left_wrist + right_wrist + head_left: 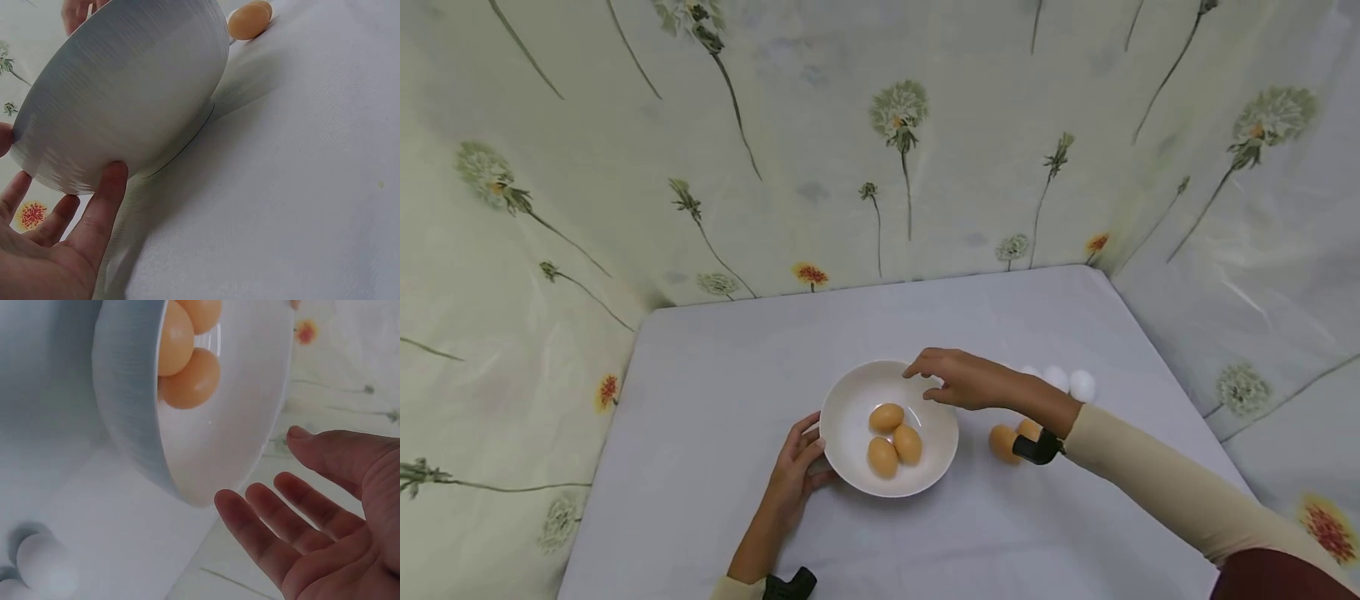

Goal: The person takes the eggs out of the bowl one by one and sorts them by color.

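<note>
A white bowl (848,417) stands on the cloth-covered table with three brown eggs (886,418) lying inside it. At the bowl's left side is my left hand (793,479); in the left wrist view its spread fingertips (114,178) touch the outer wall. My right hand (951,379) hovers over the bowl's far right rim, fingers loosely extended and holding nothing. From the right wrist view, that same hand (325,525) appears beside the rim, with a gap between thumb and fingers.
Right of the bowl lie brown eggs (1003,444), partly hidden by the right wrist's black camera (1037,450). Several white eggs (1082,386) sit farther back, some behind the right forearm. A flower-printed curtain (820,167) surrounds the white table (715,375) at the back and sides.
</note>
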A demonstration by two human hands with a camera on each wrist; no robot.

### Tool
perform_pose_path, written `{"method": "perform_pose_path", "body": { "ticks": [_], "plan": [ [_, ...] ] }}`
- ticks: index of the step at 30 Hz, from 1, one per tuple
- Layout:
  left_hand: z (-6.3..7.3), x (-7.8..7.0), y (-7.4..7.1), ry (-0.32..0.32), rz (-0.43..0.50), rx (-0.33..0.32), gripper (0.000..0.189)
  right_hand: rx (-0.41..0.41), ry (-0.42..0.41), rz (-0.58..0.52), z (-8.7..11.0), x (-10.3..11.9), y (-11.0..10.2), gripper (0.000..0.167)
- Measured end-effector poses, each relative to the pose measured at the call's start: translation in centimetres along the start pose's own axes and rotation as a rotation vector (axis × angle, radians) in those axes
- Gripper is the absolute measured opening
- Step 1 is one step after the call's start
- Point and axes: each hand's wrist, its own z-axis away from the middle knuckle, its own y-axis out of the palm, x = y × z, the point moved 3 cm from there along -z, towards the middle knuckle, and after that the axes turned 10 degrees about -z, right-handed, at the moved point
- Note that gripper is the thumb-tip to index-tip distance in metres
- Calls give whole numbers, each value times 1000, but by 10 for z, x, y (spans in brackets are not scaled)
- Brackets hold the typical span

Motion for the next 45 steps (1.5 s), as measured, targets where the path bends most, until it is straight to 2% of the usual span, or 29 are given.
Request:
{"method": "perform_pose_path", "body": {
  "ticks": [5,12,18,26,33,45],
  "plan": [
    [1,1,0,0,-3,8,56,50,-31,-9,-17,8,6,37],
    [1,1,-1,-11,-14,4,55,110,-85,63,-37,20,15,34],
    [-2,1,0,-14,-21,-2,53,186,-89,75,-49,24,24,33],
    [-3,3,0,-14,-28,7,57,230,-89,51,-59,17,36,29],
    [-2,3,-2,-24,-21,0,55,239,-136,107,-63,16,42,26],
    [0,2,0,-16,-33,1,57,323,-96,171,-72,13,61,32]
  ]
}}
